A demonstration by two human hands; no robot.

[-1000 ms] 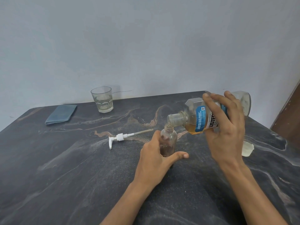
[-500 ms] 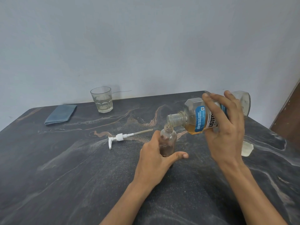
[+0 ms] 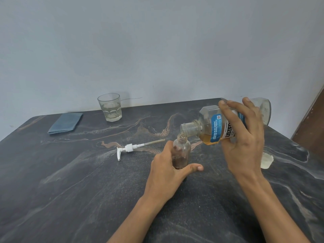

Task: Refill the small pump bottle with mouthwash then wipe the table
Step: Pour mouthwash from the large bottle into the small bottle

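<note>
- Amber mouthwash sits in the lower side of the large mouthwash bottle (image 3: 215, 127), which the right hand (image 3: 243, 137) holds tipped nearly flat, fingers wrapped over its label and thumb underneath, so the open neck points left and down.
- The neck's lip hangs just above the mouth of the small pump bottle (image 3: 181, 151); that closeness likely keeps a thin pour from missing so narrow an opening.
- The left hand (image 3: 168, 171) grips the small bottle low, fingers curled behind it and thumb stretched across the near side, steadying it upright on the dark marbled tabletop (image 3: 70, 190) near the middle.
- A dark layer fills only the bottom part of the small bottle, so the refill looks far from done.
- The white pump head (image 3: 129, 149) with its dip tube lies on its side to the left, near the small bottle but apart from it, set aside to leave the neck free.
- A pale cap (image 3: 266, 160) rests to the right, partly behind the right wrist; it seems to belong to the large bottle.
- A folded blue cloth (image 3: 65, 122) lies at the far left, beside a drinking glass (image 3: 110, 107), presumably waiting for the wiping step.
</note>
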